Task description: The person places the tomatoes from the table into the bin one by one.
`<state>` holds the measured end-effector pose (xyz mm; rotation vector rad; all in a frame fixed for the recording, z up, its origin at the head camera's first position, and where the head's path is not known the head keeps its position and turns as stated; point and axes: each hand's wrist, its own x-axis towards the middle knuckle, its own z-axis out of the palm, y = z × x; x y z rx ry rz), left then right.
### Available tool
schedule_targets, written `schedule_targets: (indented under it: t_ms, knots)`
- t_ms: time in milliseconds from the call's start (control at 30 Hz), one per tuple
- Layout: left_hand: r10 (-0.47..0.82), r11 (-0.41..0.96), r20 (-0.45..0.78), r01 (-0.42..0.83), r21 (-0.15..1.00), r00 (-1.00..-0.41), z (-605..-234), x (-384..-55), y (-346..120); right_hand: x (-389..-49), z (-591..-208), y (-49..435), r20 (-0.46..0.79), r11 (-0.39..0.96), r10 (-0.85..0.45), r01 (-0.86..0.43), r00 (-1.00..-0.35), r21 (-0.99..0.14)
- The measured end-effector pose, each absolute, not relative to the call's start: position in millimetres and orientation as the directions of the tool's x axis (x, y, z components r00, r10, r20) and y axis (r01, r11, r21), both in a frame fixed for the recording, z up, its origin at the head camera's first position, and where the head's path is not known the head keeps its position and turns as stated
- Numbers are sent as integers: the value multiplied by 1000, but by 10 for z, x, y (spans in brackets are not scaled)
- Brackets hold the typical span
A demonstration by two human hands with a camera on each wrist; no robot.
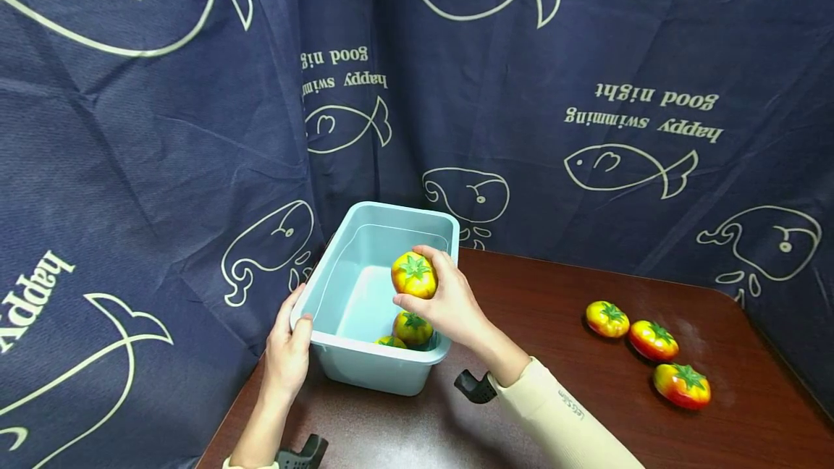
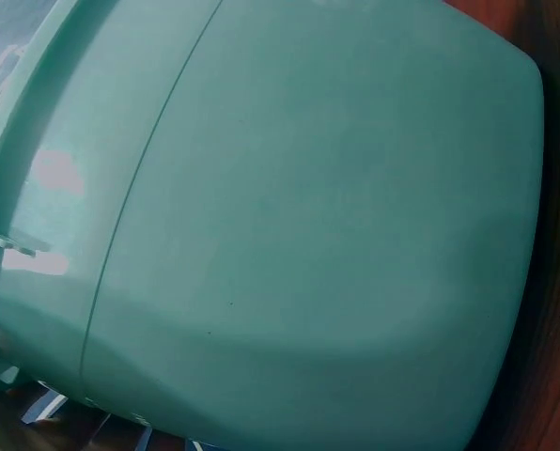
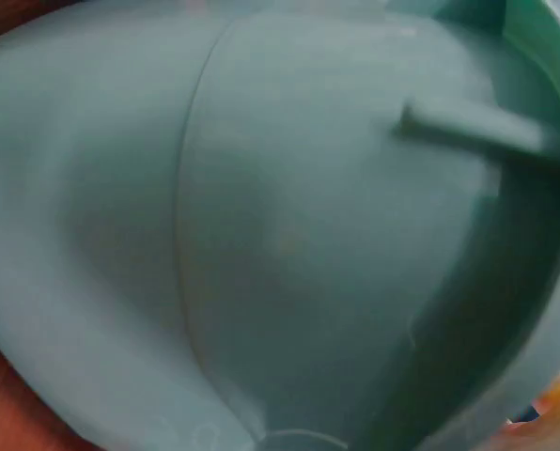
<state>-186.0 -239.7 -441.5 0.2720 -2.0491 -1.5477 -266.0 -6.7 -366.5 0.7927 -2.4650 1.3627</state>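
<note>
A light blue plastic bin (image 1: pixel 378 375) stands at the table's left side. My left hand (image 1: pixel 287 357) grips its near left corner, thumb at the rim and fingers along the outer wall. Above the bin's opening, near its right rim, my right hand (image 1: pixel 449 302) holds a yellow-and-red tomato (image 1: pixel 414 276) between thumb and fingers, green star-shaped top facing the camera. Inside at the near end lie a tomato (image 1: pixel 413 328) and another tomato (image 1: pixel 391 341), partly hidden by the rim. The left wrist view is filled by the bin's outer wall (image 2: pixel 308 207); the right wrist view shows its wall (image 3: pixel 289 216), blurred.
On the right of the brown table (image 1: pixel 534 324) lie three more tomatoes: a yellowish tomato (image 1: pixel 607 319), a redder tomato (image 1: pixel 654 341) and the nearest tomato (image 1: pixel 682 386). A dark blue curtain (image 1: pixel 521 93) with fish prints hangs behind and along the left.
</note>
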Motion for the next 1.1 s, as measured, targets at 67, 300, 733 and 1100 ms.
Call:
schedule_targets:
  t_ms: [67,300,733,1100]
  knots:
    - [-469,309,302,166,936,-830,-4413,-1858,-2398,-2641,-3670,-102,428,427,-365,-557,-827,-713]
    - [-470,297,299,170,940,-831,-4412,-1858,-2393,-2558,-3685,-214,399,427,-409,-558,-821,-711]
    - [-490,312,329,190,931,-807,-4434,-1871,-2377,-2480,-3729,-356,326,467,-494,-562,-806,-683]
    - [-488,328,335,186,926,-806,-4437,-1879,-2385,-2470,-3739,-367,288,474,-559,-585,-777,-658]
